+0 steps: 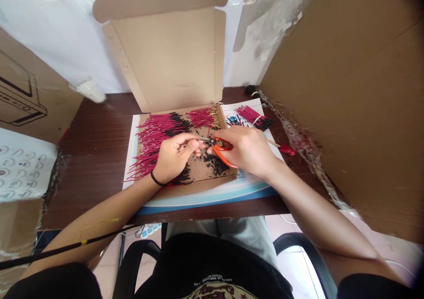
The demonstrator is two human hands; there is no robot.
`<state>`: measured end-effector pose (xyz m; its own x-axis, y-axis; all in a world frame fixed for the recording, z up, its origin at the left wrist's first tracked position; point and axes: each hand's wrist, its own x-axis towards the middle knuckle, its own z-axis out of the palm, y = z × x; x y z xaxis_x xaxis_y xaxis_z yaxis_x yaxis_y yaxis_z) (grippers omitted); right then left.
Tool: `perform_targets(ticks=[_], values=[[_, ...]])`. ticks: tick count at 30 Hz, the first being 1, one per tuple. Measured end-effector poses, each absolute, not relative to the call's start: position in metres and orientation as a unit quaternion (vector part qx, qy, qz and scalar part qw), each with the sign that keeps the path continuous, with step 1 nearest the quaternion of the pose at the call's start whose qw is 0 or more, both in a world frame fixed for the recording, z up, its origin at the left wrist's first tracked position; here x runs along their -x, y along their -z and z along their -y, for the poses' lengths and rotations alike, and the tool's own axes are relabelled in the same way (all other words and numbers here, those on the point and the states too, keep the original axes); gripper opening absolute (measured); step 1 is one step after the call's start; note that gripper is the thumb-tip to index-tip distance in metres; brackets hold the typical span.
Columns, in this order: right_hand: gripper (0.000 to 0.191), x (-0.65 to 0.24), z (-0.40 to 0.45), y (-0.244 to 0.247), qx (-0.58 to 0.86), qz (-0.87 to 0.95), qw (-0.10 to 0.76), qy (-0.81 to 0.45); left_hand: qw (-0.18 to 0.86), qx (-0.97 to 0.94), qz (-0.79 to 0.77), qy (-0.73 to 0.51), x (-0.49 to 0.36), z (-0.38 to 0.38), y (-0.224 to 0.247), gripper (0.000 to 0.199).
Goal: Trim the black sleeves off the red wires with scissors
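Observation:
Over an open cardboard box [198, 173], my right hand [247, 146] grips a pair of orange-handled snips [225, 157], whose metal jaws point left. At the tips of those jaws, my left hand [177, 153] is closed, thumb against fingers; what it pinches is too small to make out. Left of it and partly under it lies a thick pile of red wires [154, 133] with black ends. A smaller bunch of red wires [200, 117] with gold-coloured ends rests at the back of the box. Black scraps [217, 163] are scattered below the snips.
The box's lid [172, 60] stands up at the back. A banded bundle of red-and-black wires [255, 117] lies on the printed sheet to the right, near a red-tipped stick [285, 149]. Large cardboard [357, 96] walls the right side; a clear plastic cup [91, 90] sits at back left.

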<state>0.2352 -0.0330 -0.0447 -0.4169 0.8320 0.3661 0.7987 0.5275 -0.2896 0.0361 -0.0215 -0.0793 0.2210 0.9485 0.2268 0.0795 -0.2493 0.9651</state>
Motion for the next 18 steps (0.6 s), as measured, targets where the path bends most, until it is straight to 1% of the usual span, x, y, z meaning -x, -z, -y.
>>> perform_targets(ticks=[9, 18], values=[[0.026, -0.2321, 0.035, 0.0489, 0.487, 0.842, 0.228, -0.034, 0.439, -0.644, -0.395, -0.486, -0.0353, 0.0204, 0.0804, 0.023], [0.028, -0.2301, 0.0362, 0.0462, 0.492, 0.837, 0.232, -0.062, 0.432, -0.649, -0.383, -0.494, -0.0348, 0.0203, 0.0817, 0.021]])
